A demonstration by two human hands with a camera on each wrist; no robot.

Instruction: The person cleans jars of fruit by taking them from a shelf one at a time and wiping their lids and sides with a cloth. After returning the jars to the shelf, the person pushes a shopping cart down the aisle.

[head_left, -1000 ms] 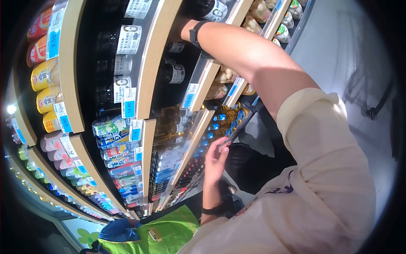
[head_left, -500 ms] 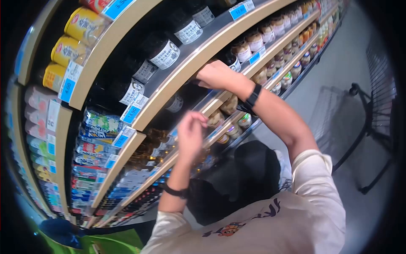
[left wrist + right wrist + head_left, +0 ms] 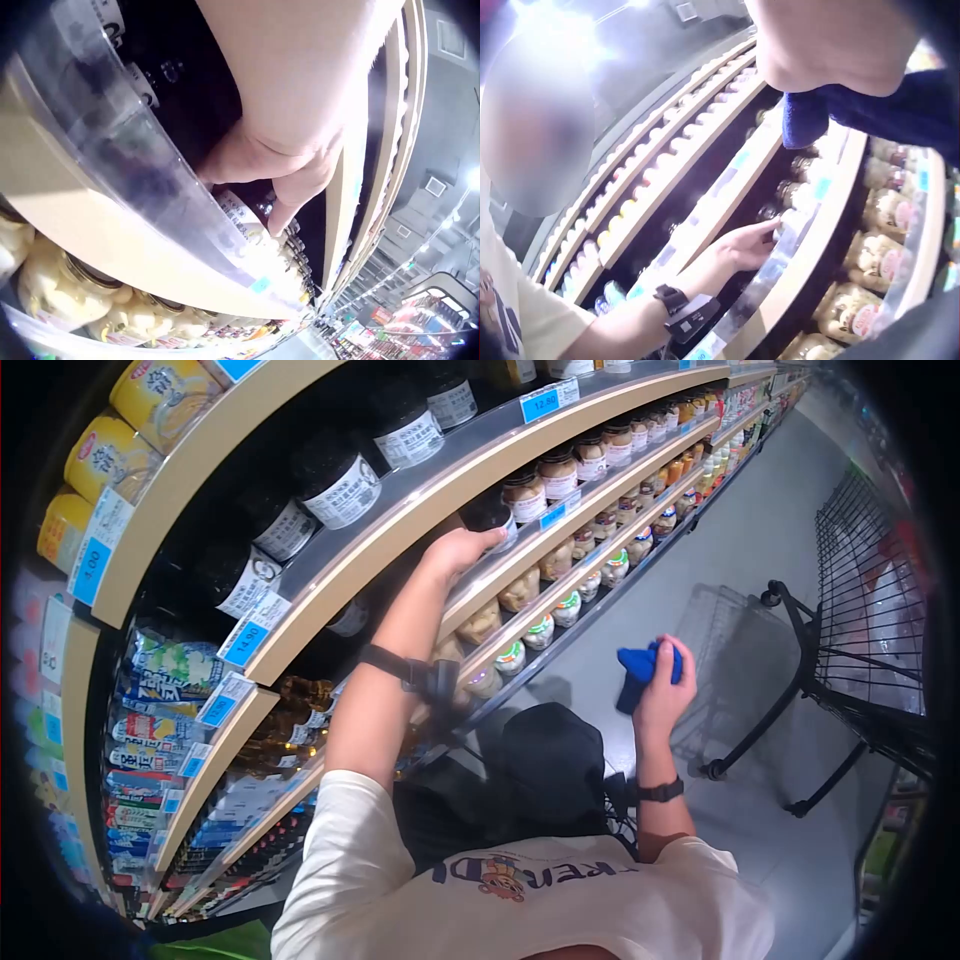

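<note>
My left hand [image 3: 462,552] reaches onto a middle shelf and grips a dark jar [image 3: 490,516] with a white label, thumb across its front. In the left wrist view, the fingers [image 3: 296,187] sit around the jar's white label [image 3: 238,214] behind a clear shelf guard. The right wrist view also has this left hand [image 3: 746,246] at the jar. Away from the shelf, over the floor, my right hand [image 3: 668,695] holds a bunched blue cloth [image 3: 636,678]. That cloth [image 3: 806,120] hangs below the right hand in the right wrist view.
Dark jars with white labels [image 3: 340,492] line the shelf above. Jars of pale food [image 3: 558,472] stand beyond my left hand, with more jars [image 3: 520,592] on the shelf below. A black shopping cart [image 3: 868,705] stands on the grey floor [image 3: 735,520] to the right.
My right hand has come out of the shelf and swung right, with the blue cloth now visible in it. My left hand has moved forward onto the dark jar. The view has turned right.
</note>
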